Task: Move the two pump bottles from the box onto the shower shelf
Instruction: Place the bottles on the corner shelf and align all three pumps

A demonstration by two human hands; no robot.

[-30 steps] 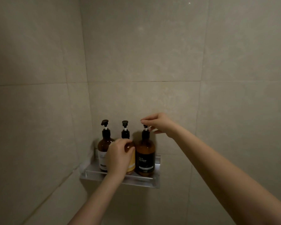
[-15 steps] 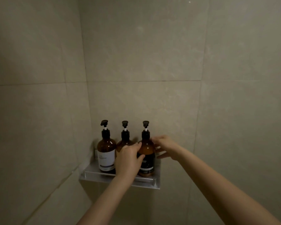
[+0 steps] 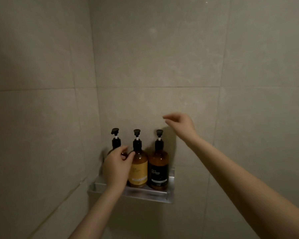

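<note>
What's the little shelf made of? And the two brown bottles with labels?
The shelf looks like brushed metal, perhaps aluminium: silvery grey, with a dull sheen on its front rim. The yellow-label bottle and black-label bottle look like glossy amber plastic or glass; the pictures cannot settle which. They are see-through brown, with small highlights.

Leftmost bottle point(image 3: 115, 142) — lower pt hid behind left hand point(image 3: 116, 167).

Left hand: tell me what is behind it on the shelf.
The leftmost bottle stands behind the left hand: only its black pump and neck show above the fingers. Most of its body and its label are covered, as is that part of the shelf.
</note>
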